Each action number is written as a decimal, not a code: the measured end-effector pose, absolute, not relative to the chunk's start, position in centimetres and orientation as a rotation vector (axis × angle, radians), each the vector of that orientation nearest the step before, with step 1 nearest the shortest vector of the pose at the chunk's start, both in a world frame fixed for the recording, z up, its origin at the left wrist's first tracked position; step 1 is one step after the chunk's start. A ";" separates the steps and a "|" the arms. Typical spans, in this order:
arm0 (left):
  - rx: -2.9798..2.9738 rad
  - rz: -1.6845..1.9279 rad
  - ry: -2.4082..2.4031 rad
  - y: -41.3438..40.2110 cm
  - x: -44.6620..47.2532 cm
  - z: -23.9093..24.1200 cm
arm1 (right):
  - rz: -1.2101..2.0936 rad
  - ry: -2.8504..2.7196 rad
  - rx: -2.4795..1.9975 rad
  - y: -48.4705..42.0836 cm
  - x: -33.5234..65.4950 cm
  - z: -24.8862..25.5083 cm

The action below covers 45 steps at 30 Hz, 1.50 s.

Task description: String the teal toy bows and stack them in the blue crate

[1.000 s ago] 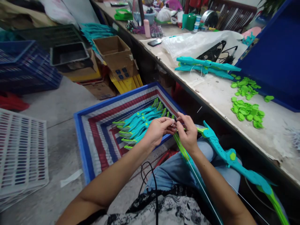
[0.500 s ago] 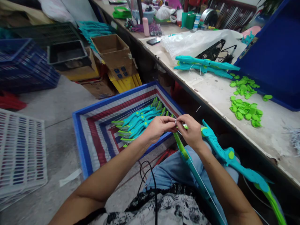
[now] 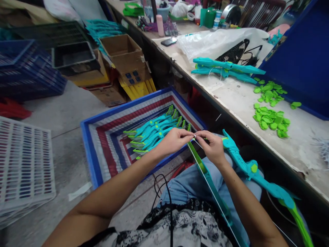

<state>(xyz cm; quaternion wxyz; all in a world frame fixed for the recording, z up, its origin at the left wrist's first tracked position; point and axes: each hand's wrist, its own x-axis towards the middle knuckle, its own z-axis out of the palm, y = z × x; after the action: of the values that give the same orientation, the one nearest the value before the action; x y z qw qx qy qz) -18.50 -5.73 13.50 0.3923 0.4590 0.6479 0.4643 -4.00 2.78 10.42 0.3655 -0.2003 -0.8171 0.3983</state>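
My left hand [image 3: 177, 140] and my right hand [image 3: 212, 146] meet over my lap, fingertips pinched together on a white string [image 3: 218, 203]. The string runs down alongside a teal limb with a green tip [image 3: 192, 150], which looks like part of a toy bow and slants between my forearms. Just right of my right hand, another teal-and-green toy bow piece [image 3: 267, 187] with a green hexagonal cap lies across my leg. Whether these two pieces are joined is hidden. My fingers cover the string's end.
A blue-rimmed crate [image 3: 88, 151] with striped lining holds several toy bows [image 3: 154, 132]. On the bench [image 3: 231, 99] lie more bow pieces [image 3: 226, 70], green caps [image 3: 272, 118] and a phone [image 3: 169, 42]. A white basket [image 3: 25, 164] stands left; cardboard boxes [image 3: 131, 72] sit behind.
My right hand has shifted slightly right and down, with its fingers straighter on the string. The green-tipped limb below has turned slightly, and the string's pinched end sits a little lower.
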 end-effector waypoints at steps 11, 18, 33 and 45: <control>1.284 1.171 1.850 -6.7 -17.9 11.0 | 0.420 -2.298 -0.638 2.1 -4.4 8.5; 0.894 1.567 1.779 -9.2 -18.0 9.5 | 0.637 -2.232 -0.679 3.6 0.1 8.0; 2.633 0.640 1.382 -8.2 -3.4 0.1 | 0.590 -2.536 -1.597 7.0 17.2 3.8; 2.594 0.235 1.656 0.7 -3.4 4.4 | 2.010 -2.554 -1.140 12.4 16.7 4.8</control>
<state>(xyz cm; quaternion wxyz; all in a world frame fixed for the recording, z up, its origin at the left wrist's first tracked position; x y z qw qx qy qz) -3.41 0.65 4.35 0.0273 0.8401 0.5363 0.0760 16.73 12.38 4.81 -0.1509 -0.3272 -0.7331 0.5769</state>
